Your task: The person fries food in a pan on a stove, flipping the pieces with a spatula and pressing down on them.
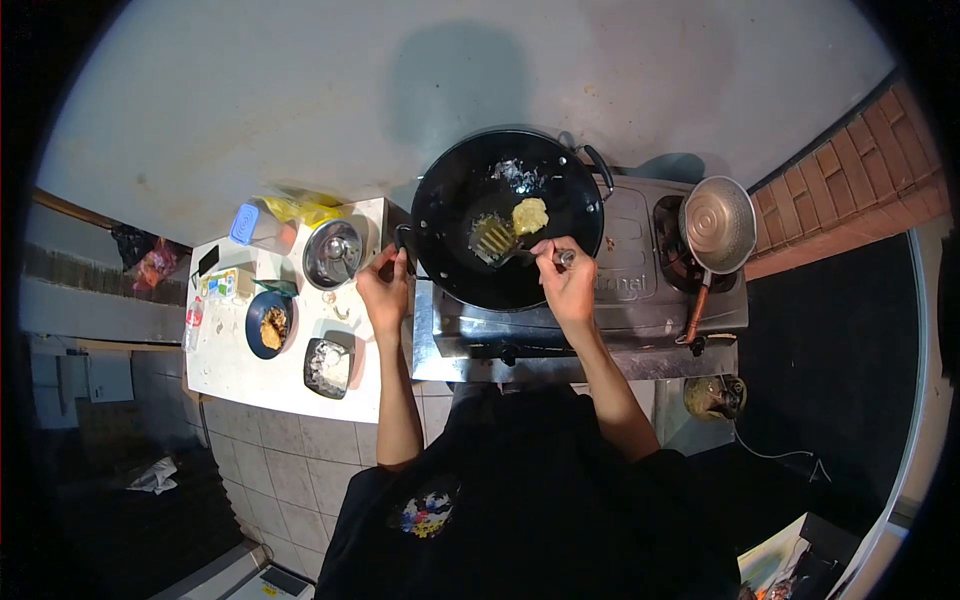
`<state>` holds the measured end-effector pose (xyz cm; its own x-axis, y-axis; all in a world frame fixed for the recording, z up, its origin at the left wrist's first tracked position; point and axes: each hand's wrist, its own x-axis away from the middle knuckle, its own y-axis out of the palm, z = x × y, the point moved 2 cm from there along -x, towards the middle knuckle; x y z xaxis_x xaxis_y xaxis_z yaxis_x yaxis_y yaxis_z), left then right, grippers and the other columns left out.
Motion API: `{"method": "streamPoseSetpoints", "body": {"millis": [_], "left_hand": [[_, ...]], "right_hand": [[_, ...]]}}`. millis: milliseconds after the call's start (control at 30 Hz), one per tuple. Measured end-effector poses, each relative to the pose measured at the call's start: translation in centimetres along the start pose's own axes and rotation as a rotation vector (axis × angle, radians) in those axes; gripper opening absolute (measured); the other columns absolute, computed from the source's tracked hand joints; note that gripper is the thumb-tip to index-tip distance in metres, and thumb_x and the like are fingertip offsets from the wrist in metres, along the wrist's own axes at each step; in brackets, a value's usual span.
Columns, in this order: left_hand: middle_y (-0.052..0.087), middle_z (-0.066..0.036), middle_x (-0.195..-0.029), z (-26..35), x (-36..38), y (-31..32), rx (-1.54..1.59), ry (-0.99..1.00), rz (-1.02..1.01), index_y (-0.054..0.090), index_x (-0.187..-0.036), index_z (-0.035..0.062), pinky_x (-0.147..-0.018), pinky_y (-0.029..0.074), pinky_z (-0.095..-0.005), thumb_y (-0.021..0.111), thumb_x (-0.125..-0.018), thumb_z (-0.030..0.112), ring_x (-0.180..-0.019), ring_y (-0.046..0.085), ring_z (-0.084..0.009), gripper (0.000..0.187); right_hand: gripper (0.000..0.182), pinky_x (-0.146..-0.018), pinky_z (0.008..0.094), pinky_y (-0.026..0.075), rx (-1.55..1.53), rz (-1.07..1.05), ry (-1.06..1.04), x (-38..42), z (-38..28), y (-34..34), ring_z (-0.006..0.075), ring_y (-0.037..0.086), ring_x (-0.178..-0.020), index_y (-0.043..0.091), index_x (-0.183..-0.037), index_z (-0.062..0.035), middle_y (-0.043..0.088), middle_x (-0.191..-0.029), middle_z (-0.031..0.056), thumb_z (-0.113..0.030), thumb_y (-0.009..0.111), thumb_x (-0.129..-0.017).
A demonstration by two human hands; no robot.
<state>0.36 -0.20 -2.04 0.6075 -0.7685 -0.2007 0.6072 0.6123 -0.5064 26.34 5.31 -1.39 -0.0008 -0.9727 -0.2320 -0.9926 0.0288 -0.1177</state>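
A black wok (450, 180) sits on the stove with oil in its bottom. One battered, pale yellow piece of food (530, 215) lies in it, right of centre. My right hand (570, 290) is closed round the handle of a slotted spatula (495, 238), whose blade rests in the oil to the left of the food. At the wok's left side, the fingertips of my left hand (385, 295) are pinched at its loop handle (403, 238); the hand partly covers that handle.
On the stove's right burner stands a saucepan (717, 225) with a wooden handle. The white table (225, 375) at left bears a metal bowl (333, 254), a dark blue plate (255, 340) with fried food, a container of white flour-like powder (329, 366) and a blue-lidded tub (243, 224).
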Motion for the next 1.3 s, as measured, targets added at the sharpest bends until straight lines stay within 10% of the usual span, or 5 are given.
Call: {"method": "streamPoseSetpoints", "body": {"millis": [400,633,1300], "left_hand": [[0.067,-0.008,-0.078,-0.5,-0.5,0.2,0.104,0.027,0.003,0.067,-0.104,-0.0072,-0.065,0.048,-0.0253,0.068,-0.088,0.013,-0.067,0.059,-0.0099,0.026],[0.069,-0.011,-0.09,-0.3,-0.5,0.2,0.18,-0.084,-0.055,0.065,-0.108,-0.0081,-0.078,0.049,-0.0271,0.066,-0.09,0.014,-0.083,0.062,-0.0127,0.029],[0.067,-0.008,-0.085,-1.2,-0.5,0.8,0.339,-0.116,0.019,0.066,-0.109,-0.0059,-0.066,0.05,-0.0231,0.071,-0.085,0.007,-0.072,0.06,-0.0094,0.028]], "right_hand": [[0.027,-0.045,0.0289,0.029,0.161,0.025,-0.017,-0.8,-1.3,-0.1,0.0054,0.036,-0.047,0.055,-0.063,0.0053,0.043,-0.046,0.0056,-0.006,0.063,-0.086],[0.022,-0.045,0.0285,0.033,0.074,-0.042,0.029,-1.2,-0.1,0.1,0.0045,0.043,-0.047,0.062,-0.066,0.0064,0.051,-0.047,0.0054,-0.007,0.061,-0.084],[0.025,-0.052,0.0336,0.044,0.137,0.009,0.028,-3.1,-1.3,0.7,0.0201,0.06,-0.048,0.064,-0.065,0.0049,0.061,-0.055,0.0149,-0.007,0.057,-0.085]]}}
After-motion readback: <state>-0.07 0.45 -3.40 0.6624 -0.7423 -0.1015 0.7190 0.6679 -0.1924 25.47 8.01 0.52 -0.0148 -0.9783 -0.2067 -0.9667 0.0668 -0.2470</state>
